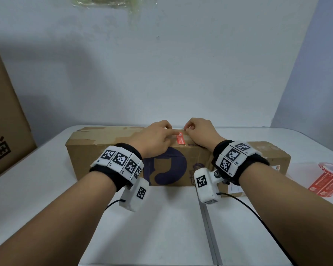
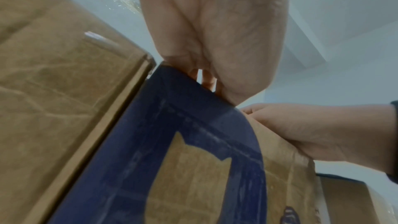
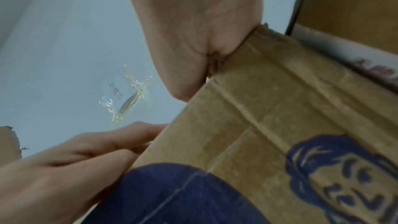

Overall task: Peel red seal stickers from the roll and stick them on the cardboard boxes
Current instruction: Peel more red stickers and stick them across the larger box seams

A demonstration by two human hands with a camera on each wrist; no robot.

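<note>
A long cardboard box (image 1: 96, 150) with a purple print lies across the white table (image 1: 46, 189). A red seal sticker (image 1: 180, 140) lies on the box top near its front edge. My left hand (image 1: 156, 139) presses a straight forefinger on the sticker's far part. My right hand (image 1: 199, 132) rests curled on the box top, its thumb and forefinger pinching at the sticker's far end. The roll of red stickers (image 1: 332, 176) stands on the table at the right. The wrist views show the left hand (image 2: 215, 31), the right hand (image 3: 193, 31) and the box front (image 3: 269, 125); the sticker is hidden there.
A big cardboard box (image 1: 6, 112) leans at the far left. Another cardboard box (image 1: 267, 156) adjoins the long one on the right. A wall stands right behind the boxes. Black cables (image 1: 248, 208) trail from the wrist cameras over the near table.
</note>
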